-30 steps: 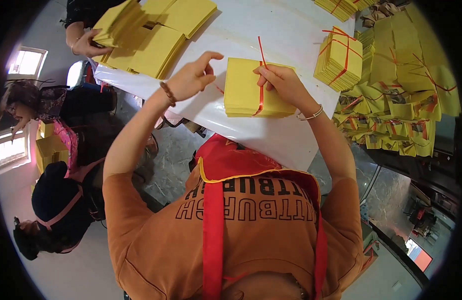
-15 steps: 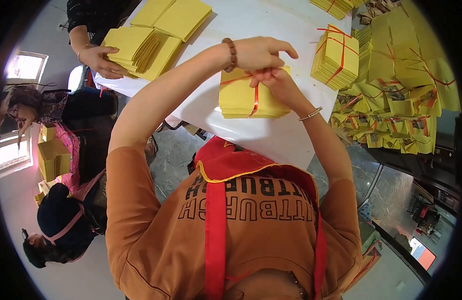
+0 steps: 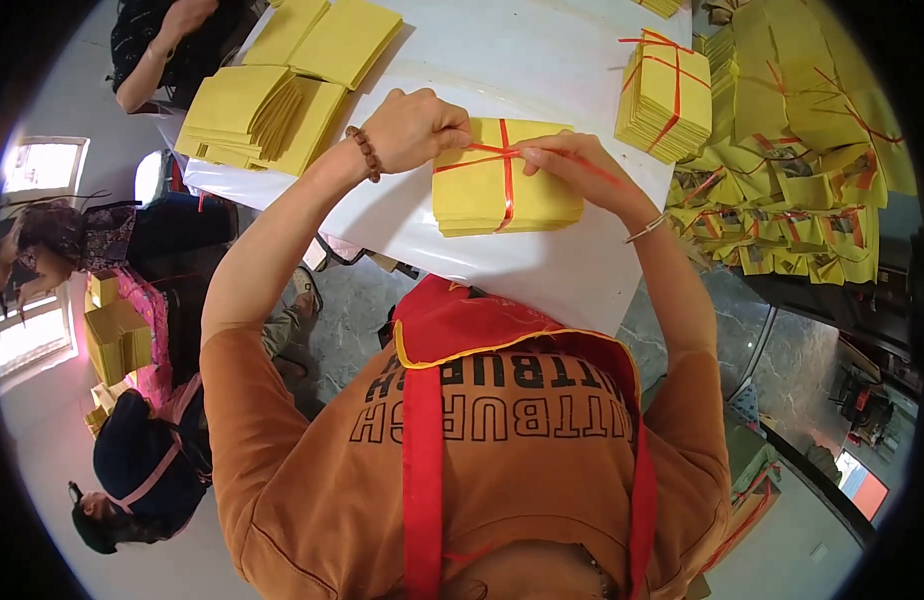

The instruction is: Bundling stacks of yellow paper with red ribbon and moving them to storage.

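Note:
A stack of yellow paper (image 3: 467,195) lies on the table in front of me, with a flat red ribbon (image 3: 508,195) crossing over its top both ways. My left hand (image 3: 412,128) pinches one end of the ribbon at the stack's upper left. On the other side, my right hand (image 3: 580,168) grips the opposite end between thumb and fingers, and a loose tail trails over that hand. Between the two hands the ribbon runs taut through the crossing point on top of the stack.
Another ribbon-tied yellow stack (image 3: 667,95) stands to the right on the white table (image 3: 462,60). Loose yellow stacks (image 3: 237,110) lie at the left, near a co-worker's arm (image 3: 147,75). Many yellow bundles (image 3: 797,190) are piled beyond the table's right edge.
My hands were close together over the knot and have drawn apart, left hand leftward and right hand slightly rightward, tightening the ribbon. The co-worker's hand has left the loose stack.

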Tool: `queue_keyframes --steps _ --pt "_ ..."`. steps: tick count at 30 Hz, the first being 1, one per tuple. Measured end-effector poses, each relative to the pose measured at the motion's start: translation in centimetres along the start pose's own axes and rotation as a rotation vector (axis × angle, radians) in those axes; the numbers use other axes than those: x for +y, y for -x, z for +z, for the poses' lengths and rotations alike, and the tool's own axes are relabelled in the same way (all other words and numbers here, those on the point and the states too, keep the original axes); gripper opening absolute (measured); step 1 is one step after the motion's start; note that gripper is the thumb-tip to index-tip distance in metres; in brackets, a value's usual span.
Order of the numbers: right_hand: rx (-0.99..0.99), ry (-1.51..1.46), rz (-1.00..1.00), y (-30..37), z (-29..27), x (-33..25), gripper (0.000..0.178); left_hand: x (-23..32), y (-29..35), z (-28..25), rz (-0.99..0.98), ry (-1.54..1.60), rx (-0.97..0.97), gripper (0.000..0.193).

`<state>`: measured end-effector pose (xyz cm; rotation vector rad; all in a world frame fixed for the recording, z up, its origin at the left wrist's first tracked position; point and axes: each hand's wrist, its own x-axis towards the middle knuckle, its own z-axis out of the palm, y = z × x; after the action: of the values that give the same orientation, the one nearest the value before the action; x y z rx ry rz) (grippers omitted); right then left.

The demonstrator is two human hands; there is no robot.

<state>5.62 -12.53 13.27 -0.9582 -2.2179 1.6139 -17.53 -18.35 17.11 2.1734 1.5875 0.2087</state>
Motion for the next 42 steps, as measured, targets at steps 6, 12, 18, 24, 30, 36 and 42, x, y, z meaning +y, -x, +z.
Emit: queue_keyframes --steps 6,12,18,24,30,36,42 --pt "-0.145 -0.469 -0.002 -0.7 -0.5 1.4 0.020 3.6 -0.5 0.0 0.343 0.224 0.000 0.017" --pt "-0.146 -0.505 0.012 -0.2 -1.3 1.8 0.018 4.4 -1.0 1.2 0.415 0.151 -0.122 0.013" --pt "-0.161 -0.495 0.043 0.0 -1.4 0.7 0.012 4.4 -0.7 1.9 0.349 0.076 -0.249 0.012" --pt "-0.126 -0.550 -0.069 -0.3 -1.1 1.6 0.002 4.3 -1.5 0.6 0.268 0.205 -0.221 0.012" --pt "0.568 0.777 -0.860 -0.8 0.0 1.3 0.011 2.6 -3.5 0.7 -0.075 0.739 -0.252 0.033" --pt "0.707 0.830 -0.849 -0.8 0.8 2.7 0.011 0.9 -4.6 2.9 0.108 0.770 -0.166 0.024" --pt "0.425 -0.140 -0.440 0.0 0.8 3.3 0.008 2.7 -4.1 0.6 0.192 0.115 0.066 0.013"
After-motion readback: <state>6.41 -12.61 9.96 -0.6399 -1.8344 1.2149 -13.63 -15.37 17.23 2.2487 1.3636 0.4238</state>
